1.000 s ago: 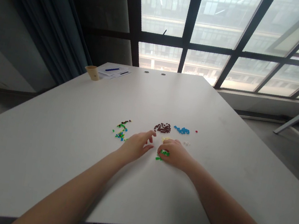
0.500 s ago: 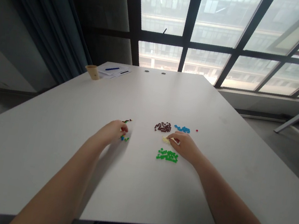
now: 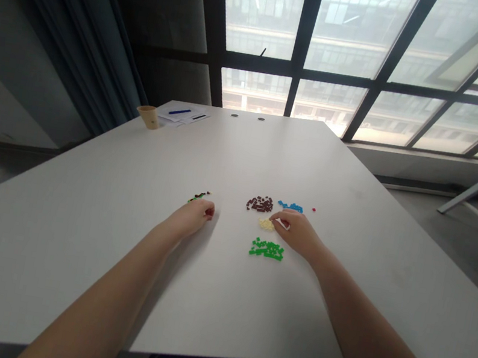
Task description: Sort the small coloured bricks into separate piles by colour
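Observation:
My left hand (image 3: 195, 215) is closed with its fingers curled, over the table left of the middle. What it holds, if anything, is hidden. Just beyond it lies a short row of small green and dark brown pieces (image 3: 197, 196). My right hand (image 3: 294, 225) is in a pinch, its fingertips at the edge of a pile of tiny pale yellow pieces (image 3: 265, 224); anything between them is too small to make out. Nearby are piles of small dark brown bricks (image 3: 260, 204), blue bricks (image 3: 290, 206) and green bricks (image 3: 267, 249).
A single tiny red piece (image 3: 314, 210) lies right of the blue pile. At the far left of the white table (image 3: 219, 298) stand a tan cup (image 3: 149, 117) and papers with a blue pen (image 3: 179, 111). Two dark round discs sit near the back edge.
My left hand has shifted slightly right and toward me. The blue and green pieces seen beside it before are now out of sight. My right hand stays at the yellow pile.

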Demonstrator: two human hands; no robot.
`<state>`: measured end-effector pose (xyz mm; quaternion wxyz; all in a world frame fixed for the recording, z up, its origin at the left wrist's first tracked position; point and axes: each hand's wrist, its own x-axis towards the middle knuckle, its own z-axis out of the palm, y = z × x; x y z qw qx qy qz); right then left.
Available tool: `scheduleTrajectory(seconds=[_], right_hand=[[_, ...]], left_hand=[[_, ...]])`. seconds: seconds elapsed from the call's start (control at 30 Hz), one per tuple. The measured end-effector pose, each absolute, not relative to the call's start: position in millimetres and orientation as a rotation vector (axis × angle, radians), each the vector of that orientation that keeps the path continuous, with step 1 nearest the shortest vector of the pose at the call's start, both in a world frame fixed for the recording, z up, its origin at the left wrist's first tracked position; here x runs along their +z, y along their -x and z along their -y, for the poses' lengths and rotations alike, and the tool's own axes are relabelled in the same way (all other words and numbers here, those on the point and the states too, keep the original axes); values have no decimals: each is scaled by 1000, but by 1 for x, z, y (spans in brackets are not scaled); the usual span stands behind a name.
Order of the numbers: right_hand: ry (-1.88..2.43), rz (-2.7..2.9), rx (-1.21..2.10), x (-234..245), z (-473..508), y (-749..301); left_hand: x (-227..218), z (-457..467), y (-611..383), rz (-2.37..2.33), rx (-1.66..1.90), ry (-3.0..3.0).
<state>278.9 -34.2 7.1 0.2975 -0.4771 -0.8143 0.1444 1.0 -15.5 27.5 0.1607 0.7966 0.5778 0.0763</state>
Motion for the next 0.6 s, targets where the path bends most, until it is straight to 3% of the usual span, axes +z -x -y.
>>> scheduleTrajectory(seconds=[0.4, 0.6], right_hand=[[1205, 1770, 137, 21, 33, -282], [1016, 1917, 241, 24, 46, -267]], left_hand=[[36, 37, -43, -1283, 1056, -2234], [26, 56, -63, -1155, 1164, -2241]])
